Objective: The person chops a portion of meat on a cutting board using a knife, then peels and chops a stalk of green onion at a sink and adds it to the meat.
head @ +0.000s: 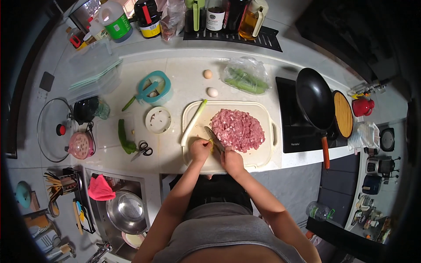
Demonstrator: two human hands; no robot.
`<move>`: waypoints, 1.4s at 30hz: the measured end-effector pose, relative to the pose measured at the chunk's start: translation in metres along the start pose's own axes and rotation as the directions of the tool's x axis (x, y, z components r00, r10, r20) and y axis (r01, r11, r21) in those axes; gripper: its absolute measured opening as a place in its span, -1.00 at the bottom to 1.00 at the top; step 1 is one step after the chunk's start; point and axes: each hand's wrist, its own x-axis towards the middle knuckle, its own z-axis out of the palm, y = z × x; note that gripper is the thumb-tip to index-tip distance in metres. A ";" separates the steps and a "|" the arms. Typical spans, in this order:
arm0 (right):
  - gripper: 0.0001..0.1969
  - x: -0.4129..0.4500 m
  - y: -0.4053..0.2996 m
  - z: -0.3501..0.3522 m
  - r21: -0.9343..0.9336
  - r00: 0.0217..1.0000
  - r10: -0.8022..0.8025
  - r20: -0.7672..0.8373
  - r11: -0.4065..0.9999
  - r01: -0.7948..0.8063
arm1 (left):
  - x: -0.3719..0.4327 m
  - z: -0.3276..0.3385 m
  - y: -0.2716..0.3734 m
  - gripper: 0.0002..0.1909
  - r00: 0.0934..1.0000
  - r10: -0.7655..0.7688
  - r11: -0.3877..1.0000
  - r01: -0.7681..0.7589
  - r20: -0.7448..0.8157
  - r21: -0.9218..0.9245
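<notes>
My right hand (232,161) grips the handle of a kitchen knife (215,139), its blade angled away to the upper left along the meat's edge. Close to the blade, the fingers of my left hand (200,151) pinch a small yellowish piece of food (211,143), mostly hidden by them. Both hands are over a cream cutting board (260,162). A mound of chopped raw pink meat (237,130) covers the board's right part. Along its left side lies a length of scallion or leek (194,123), white below and green at the tip.
Two eggs (212,92) lie behind the board, beside a plastic bag of green vegetables (246,79). To the left are a small white bowl (158,120), scissors (143,150), a green pepper (125,136) and a teal-lidded container (154,87). A black wok (314,98) rests over the cooktop (289,131) at right.
</notes>
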 end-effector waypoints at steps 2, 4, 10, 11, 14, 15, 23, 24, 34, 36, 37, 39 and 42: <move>-0.79 0.004 0.000 0.004 0.007 0.998 -0.049 -0.046 0.999 0.049 | -0.002 0.001 0.002 -0.87 0.999 -0.032 0.999 0.032 0.018 0.007; -0.79 0.009 -0.005 0.011 0.001 0.998 -0.027 -0.053 1.000 0.027 | 0.000 0.002 -0.002 -0.87 0.999 0.023 1.000 -0.023 -0.022 0.009; -0.79 0.020 0.008 0.016 0.066 0.998 0.009 -0.064 0.998 -0.005 | 0.004 0.005 -0.014 -0.85 0.995 0.095 0.995 -0.095 -0.007 -0.039; -0.79 0.017 0.009 0.015 0.067 0.998 0.010 -0.067 0.998 -0.005 | 0.005 0.004 -0.015 -0.85 0.995 0.099 0.994 -0.099 -0.007 -0.038; -0.79 0.004 0.002 0.002 0.046 0.999 -0.012 -0.039 0.999 0.014 | 0.003 0.002 -0.016 -0.85 0.998 0.060 0.995 -0.057 0.032 -0.081; -0.79 0.001 0.000 -0.002 0.035 0.999 -0.010 -0.033 0.999 0.011 | 0.003 0.002 -0.016 -0.86 0.998 0.064 0.995 -0.062 0.028 -0.079; -0.80 0.004 0.000 0.011 -0.014 0.998 -0.037 -0.042 0.999 0.036 | -0.002 -0.001 -0.002 -0.87 0.997 0.077 0.995 -0.076 0.024 -0.057; -0.80 0.008 -0.005 0.012 0.004 0.999 0.000 -0.048 1.000 0.000 | -0.002 -0.002 -0.004 -0.87 0.997 0.077 0.996 -0.075 0.026 -0.054; -0.78 -0.003 -0.001 -0.001 0.004 1.000 -0.001 0.021 1.000 0.001 | -0.001 -0.001 -0.004 -0.89 0.994 0.108 0.987 -0.111 -0.032 -0.115; -0.79 -0.006 -0.002 0.002 -0.027 0.999 0.011 0.033 1.000 -0.010 | -0.003 -0.001 -0.005 -0.89 0.993 0.111 0.988 -0.114 -0.034 -0.104; -0.80 -0.006 -0.003 0.004 -0.056 0.999 0.021 0.040 0.998 -0.019 | -0.003 -0.001 -0.005 -0.89 0.992 0.118 0.988 -0.121 -0.037 -0.093; -0.81 -0.001 -0.006 0.013 -0.079 0.999 0.022 0.028 0.997 -0.019 | 0.000 0.001 -0.004 -0.89 0.993 0.114 0.990 -0.117 -0.035 -0.076; -0.81 0.012 -0.012 0.024 -0.062 1.000 0.016 -0.016 0.998 -0.017 | 0.001 0.001 -0.007 -0.90 0.992 0.123 0.992 -0.124 -0.028 -0.038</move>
